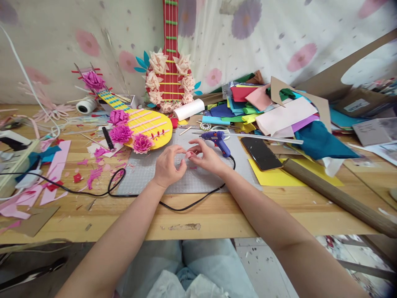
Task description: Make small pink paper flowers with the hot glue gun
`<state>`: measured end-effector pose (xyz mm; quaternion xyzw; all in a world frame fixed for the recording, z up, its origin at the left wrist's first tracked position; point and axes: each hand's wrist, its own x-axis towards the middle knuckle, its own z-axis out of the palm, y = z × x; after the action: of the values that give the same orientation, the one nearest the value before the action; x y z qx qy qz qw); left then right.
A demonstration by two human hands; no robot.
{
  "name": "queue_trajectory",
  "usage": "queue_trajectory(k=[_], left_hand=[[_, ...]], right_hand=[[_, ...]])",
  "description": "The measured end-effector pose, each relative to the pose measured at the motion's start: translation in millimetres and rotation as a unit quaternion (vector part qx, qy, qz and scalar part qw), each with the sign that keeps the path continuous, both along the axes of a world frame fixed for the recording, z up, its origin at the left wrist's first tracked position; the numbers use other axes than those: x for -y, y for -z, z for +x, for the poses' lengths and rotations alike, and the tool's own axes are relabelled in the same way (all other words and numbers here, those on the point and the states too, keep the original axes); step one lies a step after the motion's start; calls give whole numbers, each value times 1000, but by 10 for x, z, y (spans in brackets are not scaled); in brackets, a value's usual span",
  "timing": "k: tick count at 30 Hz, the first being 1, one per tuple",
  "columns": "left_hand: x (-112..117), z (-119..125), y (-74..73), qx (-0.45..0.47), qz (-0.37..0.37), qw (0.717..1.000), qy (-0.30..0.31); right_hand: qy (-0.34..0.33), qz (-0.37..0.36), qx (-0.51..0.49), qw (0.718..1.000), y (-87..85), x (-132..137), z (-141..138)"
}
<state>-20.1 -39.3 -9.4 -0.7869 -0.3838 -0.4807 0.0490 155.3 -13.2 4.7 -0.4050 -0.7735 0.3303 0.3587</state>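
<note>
Apparently we are shaping a small pink piece [188, 155] above the cutting mat [136, 176]; it sits pinched between thumb and fingers of our right hand [205, 157], just beside our left hand [169, 164], whose thumb and forefinger stand apart. Our next move seems to call for a light, steady grip.

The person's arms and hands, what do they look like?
The left hand and right hand are ungloved. The left forearm and right forearm are bare, with no sleeve, watch or bracelet showing. No rings can be made out.
</note>
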Motion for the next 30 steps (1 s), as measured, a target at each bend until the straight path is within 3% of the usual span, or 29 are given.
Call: queue_trajectory(k=[13,30], left_hand=[[-46,71,60,100,-84,989,-62],[-58,74,56,51,-39,996,-65]], right_hand=[[36,45,60,997,-14,41,-88],[32,36,56,997,-40,64,-106]])
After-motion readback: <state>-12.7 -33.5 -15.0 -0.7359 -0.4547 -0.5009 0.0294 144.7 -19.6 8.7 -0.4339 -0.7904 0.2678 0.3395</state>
